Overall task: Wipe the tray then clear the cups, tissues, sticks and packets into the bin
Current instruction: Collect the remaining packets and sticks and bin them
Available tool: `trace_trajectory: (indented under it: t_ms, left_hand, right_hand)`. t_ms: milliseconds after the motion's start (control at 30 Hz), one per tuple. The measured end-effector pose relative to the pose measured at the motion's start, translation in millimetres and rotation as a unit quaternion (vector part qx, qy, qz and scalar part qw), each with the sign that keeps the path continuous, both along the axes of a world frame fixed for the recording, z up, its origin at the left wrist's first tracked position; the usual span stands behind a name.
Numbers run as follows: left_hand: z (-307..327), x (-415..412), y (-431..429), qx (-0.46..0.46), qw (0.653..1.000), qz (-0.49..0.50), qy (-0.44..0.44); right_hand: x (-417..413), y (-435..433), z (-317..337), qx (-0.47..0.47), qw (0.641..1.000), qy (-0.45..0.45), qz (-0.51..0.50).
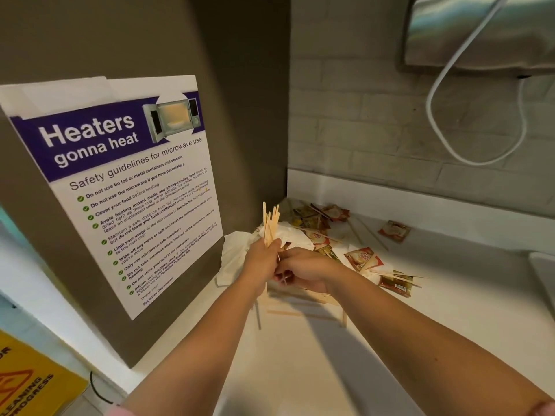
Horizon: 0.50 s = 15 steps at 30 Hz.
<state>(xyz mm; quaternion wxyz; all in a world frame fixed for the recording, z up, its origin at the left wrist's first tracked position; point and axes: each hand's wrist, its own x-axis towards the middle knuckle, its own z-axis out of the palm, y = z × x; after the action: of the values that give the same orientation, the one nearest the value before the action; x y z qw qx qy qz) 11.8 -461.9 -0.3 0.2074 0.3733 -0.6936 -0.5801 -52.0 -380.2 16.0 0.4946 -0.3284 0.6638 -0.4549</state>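
Note:
My left hand [262, 261] grips a bundle of wooden stir sticks [270, 222] that stands upright above the counter. Close beside it, my right hand [301, 270] pinches one or two more sticks between curled fingers. Further sticks [295, 312] lie loose on the white counter under my wrists. Crumpled white tissues [232, 259] sit just left of and behind my hands. Several red and brown packets [362, 259] are scattered behind and to the right, with one [395, 231] lying apart near the wall. No cups, tray or bin are in view.
A grey cabinet side with a microwave safety poster [120, 187] stands at the left. A white cable [444, 115] hangs from a steel unit [480, 31] on the tiled back wall. A yellow cleaning sign [27, 382] is at the lower left.

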Motion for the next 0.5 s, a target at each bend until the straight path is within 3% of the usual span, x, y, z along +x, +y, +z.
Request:
trace_trajectory:
  t_ms: [133,267,367,500]
  left_hand:
    - [8,10,-22,0.009,0.999,-0.008,-0.036]
    - [14,23,-48,0.001,0.999,-0.018,-0.048]
    - [20,27,-57,-0.025,0.998,-0.026,-0.052]
    - [18,28,-66,-0.052,0.998,-0.015,-0.043]
  right_hand:
    - [-10,-9,-5,0.005,1.0,0.006,0.007]
    - [-22,-31,-22,-0.001,0.981,0.191,-0.037]
    - [-25,-54,-35,-0.016,0.924,0.381,0.002]
    - [-14,-82,-47,0.002,0.89,0.453,0.052]
